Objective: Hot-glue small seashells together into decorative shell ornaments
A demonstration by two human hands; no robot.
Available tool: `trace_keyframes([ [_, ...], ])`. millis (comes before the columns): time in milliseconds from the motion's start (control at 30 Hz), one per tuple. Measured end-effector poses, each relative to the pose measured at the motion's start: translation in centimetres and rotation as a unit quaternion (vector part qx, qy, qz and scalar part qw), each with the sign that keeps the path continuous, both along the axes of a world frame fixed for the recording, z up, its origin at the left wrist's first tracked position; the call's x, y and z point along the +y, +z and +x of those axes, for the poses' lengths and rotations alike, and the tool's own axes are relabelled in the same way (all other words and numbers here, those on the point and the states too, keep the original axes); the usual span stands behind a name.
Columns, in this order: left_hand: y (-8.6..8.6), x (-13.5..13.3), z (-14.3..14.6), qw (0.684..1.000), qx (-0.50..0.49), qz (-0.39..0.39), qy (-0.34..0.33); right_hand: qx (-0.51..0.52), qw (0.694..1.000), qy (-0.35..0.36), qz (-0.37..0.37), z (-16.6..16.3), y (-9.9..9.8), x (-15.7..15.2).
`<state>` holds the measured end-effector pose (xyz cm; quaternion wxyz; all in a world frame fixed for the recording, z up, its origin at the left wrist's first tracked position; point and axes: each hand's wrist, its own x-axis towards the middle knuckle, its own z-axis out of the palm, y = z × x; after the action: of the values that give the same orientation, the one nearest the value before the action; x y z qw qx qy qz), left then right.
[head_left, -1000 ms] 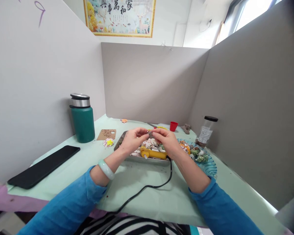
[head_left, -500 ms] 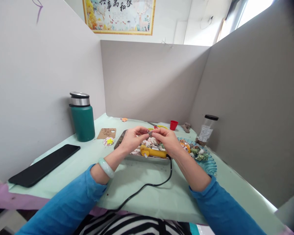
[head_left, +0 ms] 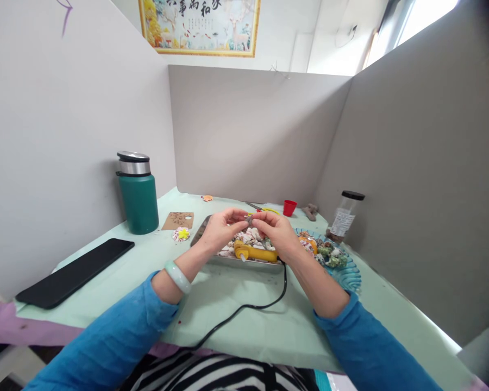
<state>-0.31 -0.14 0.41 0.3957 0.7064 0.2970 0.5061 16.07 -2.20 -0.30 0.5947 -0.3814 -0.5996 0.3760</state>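
Observation:
My left hand (head_left: 225, 228) and my right hand (head_left: 274, 231) meet over a metal tray (head_left: 228, 262), fingertips pinched together. Between them is a small greyish piece (head_left: 250, 220), mostly covered by the fingers; its kind I cannot make out. Pale shells or stones (head_left: 250, 237) fill the tray below. Across the tray's front edge lies a yellow glue gun (head_left: 257, 253), its black cord (head_left: 244, 307) running toward me over the table. Just right of my right wrist is a blue ribbed plate (head_left: 352, 277) with colourful shell-like pieces (head_left: 330, 255) on it.
To the left stand a green flask (head_left: 138, 201), a black phone-like slab (head_left: 77, 271), a brown card (head_left: 178, 220) and a flower-shaped piece (head_left: 181, 234). Behind the hands are yellow-handled scissors (head_left: 271, 211) and a red cup (head_left: 289, 207). A clear jar (head_left: 344, 217) leans by the right partition (head_left: 415, 179).
Both hands stay over the tray with the small grey piece between them, the fingers shifting only slightly. The whole view has moved a little.

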Motion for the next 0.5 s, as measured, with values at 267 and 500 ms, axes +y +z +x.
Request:
trace_keyframes([
  [267, -0.54, 0.46, -0.1, 1.0, 0.004, 0.011, -0.006, 0.019, 1.0, -0.019, 0.004, 0.1, -0.01, 0.0],
  [500, -0.22, 0.1, 0.06, 1.0, -0.016, -0.015, -0.01, 0.023, 0.999, -0.024, 0.001, -0.18, -0.02, -0.14],
])
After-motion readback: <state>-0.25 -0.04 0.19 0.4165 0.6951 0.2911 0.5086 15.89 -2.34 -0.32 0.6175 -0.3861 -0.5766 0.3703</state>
